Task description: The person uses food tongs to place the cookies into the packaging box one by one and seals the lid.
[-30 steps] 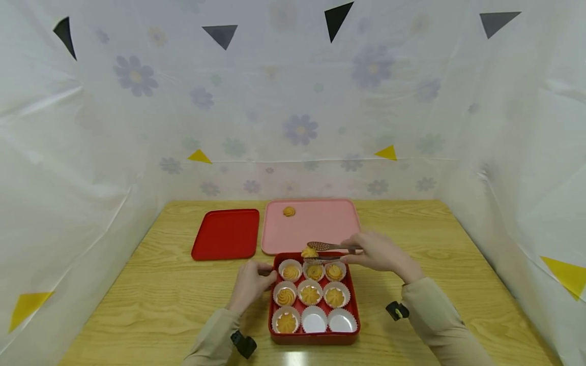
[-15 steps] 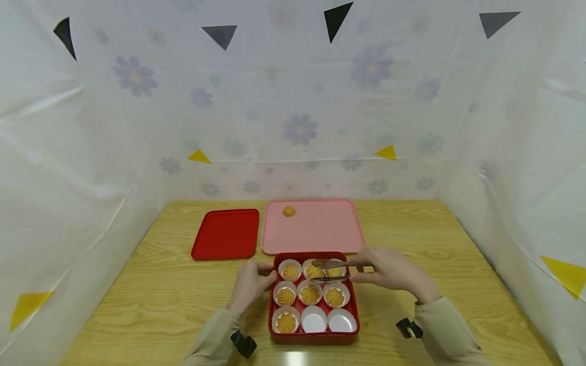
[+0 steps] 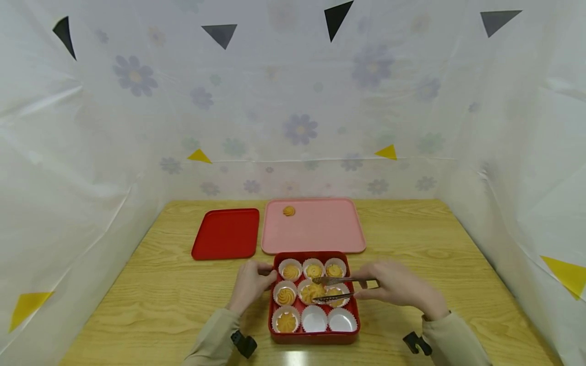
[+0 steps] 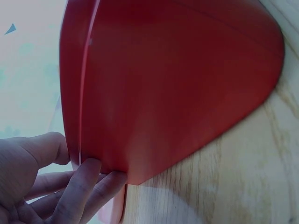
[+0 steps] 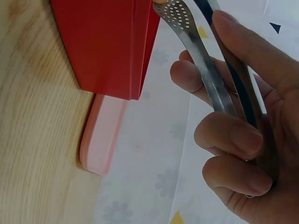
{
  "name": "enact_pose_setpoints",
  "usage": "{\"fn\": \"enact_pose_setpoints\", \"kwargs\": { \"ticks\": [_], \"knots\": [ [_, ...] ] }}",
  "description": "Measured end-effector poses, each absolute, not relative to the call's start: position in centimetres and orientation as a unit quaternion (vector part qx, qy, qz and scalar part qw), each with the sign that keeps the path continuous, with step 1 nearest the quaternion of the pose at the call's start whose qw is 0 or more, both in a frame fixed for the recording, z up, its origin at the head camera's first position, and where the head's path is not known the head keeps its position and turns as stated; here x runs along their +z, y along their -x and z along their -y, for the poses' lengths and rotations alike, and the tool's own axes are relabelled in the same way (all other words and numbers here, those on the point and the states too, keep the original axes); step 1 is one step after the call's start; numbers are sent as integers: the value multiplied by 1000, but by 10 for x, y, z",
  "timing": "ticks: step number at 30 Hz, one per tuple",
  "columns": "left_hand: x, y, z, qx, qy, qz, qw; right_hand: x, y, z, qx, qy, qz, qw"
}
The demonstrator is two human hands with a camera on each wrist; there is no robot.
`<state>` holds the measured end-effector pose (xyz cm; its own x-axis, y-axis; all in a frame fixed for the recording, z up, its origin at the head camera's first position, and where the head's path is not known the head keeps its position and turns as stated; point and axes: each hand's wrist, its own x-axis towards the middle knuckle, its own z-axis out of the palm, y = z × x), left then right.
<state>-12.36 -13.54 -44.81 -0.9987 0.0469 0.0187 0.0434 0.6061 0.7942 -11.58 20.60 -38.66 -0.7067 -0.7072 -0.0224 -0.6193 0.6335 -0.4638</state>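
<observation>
My right hand [image 3: 389, 284] grips metal tongs with perforated tips [image 3: 331, 281]. Between the tips is a piped swirl cookie [image 3: 312, 293], above the middle paper cup of a red box [image 3: 316, 339]. In the right wrist view the thumb and fingers curl round the tong arms [image 5: 212, 84]. My left hand [image 3: 251, 284] holds the box at its back left corner; in the left wrist view thumb and fingers [image 4: 86, 177] touch the rim and outer wall. Most of the box's white paper cups contain cookies. Only white bottoms show in the front middle cup [image 3: 314, 320] and front right cup [image 3: 342, 320].
Behind the box lies a pink tray [image 3: 325, 223] with a single cookie [image 3: 289, 211] near its far left corner. A red tray [image 3: 226, 235] sits to its left. White sheeting with flowers [image 3: 300, 129] encloses the wooden table [image 3: 151, 284].
From above the back middle cup, my right hand has brought the tongs and cookie down and toward me, over the centre of the box. The left hand has stayed in place.
</observation>
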Motion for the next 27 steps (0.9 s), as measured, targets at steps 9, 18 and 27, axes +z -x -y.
{"fn": "enact_pose_setpoints", "kwargs": {
  "ticks": [9, 18, 27],
  "knots": [
    [-447, 124, 135, 434, -26, -901, -9, -388, 109, -203, -214, 393, -887, 111],
    [-448, 124, 135, 434, -30, -901, -10, -388, 106, -199, -201, 400, -887, 112],
    [-448, 124, 135, 433, -28, -901, -12, -387, 105, -196, -192, 403, -884, 141]
  ]
}}
